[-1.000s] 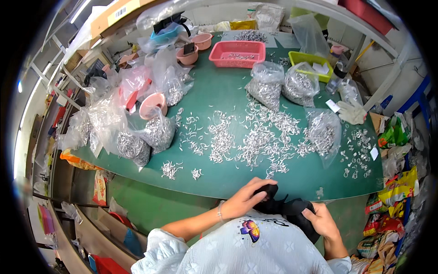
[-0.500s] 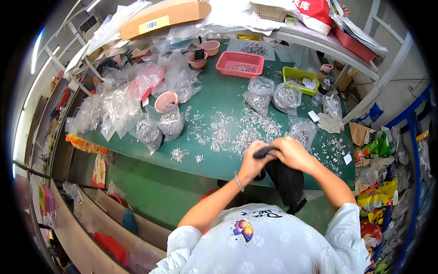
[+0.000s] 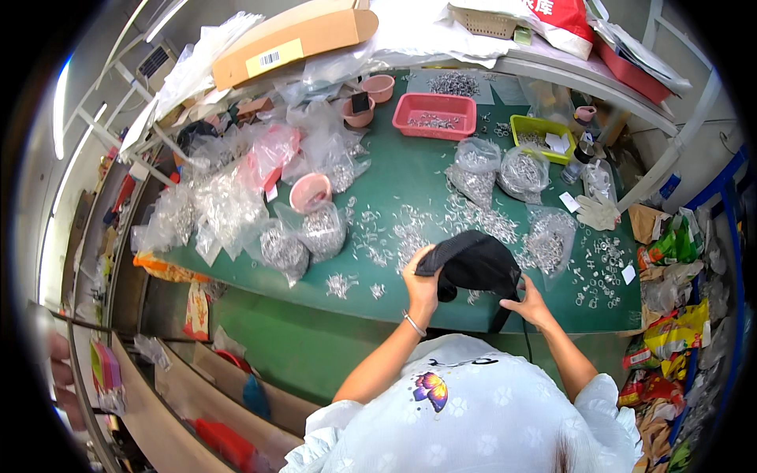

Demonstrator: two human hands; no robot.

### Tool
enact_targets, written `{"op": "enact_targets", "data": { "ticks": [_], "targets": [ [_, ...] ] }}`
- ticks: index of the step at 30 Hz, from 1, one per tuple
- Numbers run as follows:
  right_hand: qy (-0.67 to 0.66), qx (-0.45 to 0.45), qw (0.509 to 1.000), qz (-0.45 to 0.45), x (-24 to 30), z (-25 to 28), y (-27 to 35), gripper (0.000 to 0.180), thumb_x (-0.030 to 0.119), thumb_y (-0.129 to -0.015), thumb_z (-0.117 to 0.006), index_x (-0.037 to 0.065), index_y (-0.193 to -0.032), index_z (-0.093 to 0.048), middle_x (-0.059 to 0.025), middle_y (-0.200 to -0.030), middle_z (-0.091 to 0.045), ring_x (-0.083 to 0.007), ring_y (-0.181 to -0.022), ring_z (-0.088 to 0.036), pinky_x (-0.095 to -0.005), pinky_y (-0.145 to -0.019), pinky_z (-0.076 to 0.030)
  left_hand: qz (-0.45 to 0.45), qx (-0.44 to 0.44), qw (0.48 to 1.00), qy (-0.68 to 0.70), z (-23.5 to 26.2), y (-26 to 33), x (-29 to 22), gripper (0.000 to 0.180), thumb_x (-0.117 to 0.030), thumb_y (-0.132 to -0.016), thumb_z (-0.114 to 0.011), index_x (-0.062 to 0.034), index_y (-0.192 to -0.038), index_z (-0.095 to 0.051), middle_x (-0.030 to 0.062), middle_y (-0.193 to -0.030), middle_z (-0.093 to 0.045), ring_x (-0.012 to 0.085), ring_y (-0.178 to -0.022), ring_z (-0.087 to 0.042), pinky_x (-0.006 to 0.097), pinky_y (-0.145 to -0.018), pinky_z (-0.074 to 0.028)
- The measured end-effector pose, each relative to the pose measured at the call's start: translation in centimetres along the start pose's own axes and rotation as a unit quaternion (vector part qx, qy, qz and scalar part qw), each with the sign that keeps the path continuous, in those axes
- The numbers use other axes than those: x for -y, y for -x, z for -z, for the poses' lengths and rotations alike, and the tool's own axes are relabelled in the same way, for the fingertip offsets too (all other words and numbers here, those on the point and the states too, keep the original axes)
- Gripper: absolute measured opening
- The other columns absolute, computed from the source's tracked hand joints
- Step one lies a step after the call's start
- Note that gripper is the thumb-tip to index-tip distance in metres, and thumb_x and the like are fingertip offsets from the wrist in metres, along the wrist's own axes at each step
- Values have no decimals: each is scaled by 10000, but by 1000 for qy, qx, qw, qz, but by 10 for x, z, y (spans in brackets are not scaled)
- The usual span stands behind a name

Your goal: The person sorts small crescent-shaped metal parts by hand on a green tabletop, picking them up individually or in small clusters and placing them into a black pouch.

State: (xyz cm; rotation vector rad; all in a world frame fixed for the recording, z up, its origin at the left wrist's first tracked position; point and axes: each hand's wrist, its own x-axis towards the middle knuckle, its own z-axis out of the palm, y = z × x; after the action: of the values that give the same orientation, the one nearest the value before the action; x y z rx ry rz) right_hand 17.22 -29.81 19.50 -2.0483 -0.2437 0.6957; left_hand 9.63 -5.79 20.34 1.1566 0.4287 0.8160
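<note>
A black fabric item (image 3: 482, 266) with a wide band along one side is held over the table's front edge; whether it is a cap or a pouch I cannot tell. My left hand (image 3: 422, 282) grips its left end by the band, a bracelet on that wrist. My right hand (image 3: 531, 304) pinches its lower right edge. A dark strap hangs under it, and a thin cord (image 3: 527, 340) dangles by my right hand. Small loose metal parts (image 3: 412, 229) lie just beyond, and a clear bag of metal parts (image 3: 550, 239) stands near my right hand.
On the green table (image 3: 378, 169) stand a pink tray (image 3: 402, 118), a yellow-green basket (image 3: 516, 124) and several clear bags of metal parts (image 3: 323, 230). A white glove (image 3: 599, 213) lies at the right. A loaded shelf crosses above the back, with a cardboard box (image 3: 296, 43).
The black item was bunched and hanging between my close hands; now it is raised and spread. My right hand has moved down to its lower edge. The view has shifted slightly.
</note>
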Motion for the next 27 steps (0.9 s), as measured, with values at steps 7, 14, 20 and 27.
{"op": "enact_targets", "data": {
  "ticks": [7,14,20,27],
  "targets": [
    [156,-138,974,93,-23,-30,-55,520,267,-757,-779,-40,-1133,-591,-251,-1048,-646,-417,-967,-631,-452,-829,-503,110,22,993,49,29,-56,37,328,75,-790,-726,61,-1110,-655,76,-1040,-685,146,-941,-640,280,-879,-505],
    [274,-201,934,109,21,-24,-80,277,140,-795,-693,74,-1021,-548,-177,-966,-636,-438,-876,-612,-507,-710,-478,124,129,982,-64,73,-99,84,214,0,-802,-758,68,-986,-673,53,-1024,-652,128,-935,-599,260,-861,-479],
    [293,-204,927,110,17,-30,-106,311,100,-797,-678,70,-1078,-549,-177,-1023,-628,-450,-893,-598,-510,-742,-480,145,131,978,-73,79,-110,110,191,-58,-824,-756,63,-946,-673,37,-977,-635,101,-901,-567,253,-818,-469],
    [334,-146,927,88,26,-33,-119,331,125,-775,-710,76,-1053,-538,-167,-1016,-646,-428,-904,-617,-520,-744,-481,217,115,966,-78,89,-121,111,232,-108,-822,-763,45,-969,-669,19,-854,-657,107,-753,-566,258,-723,-473]
  ]
}}
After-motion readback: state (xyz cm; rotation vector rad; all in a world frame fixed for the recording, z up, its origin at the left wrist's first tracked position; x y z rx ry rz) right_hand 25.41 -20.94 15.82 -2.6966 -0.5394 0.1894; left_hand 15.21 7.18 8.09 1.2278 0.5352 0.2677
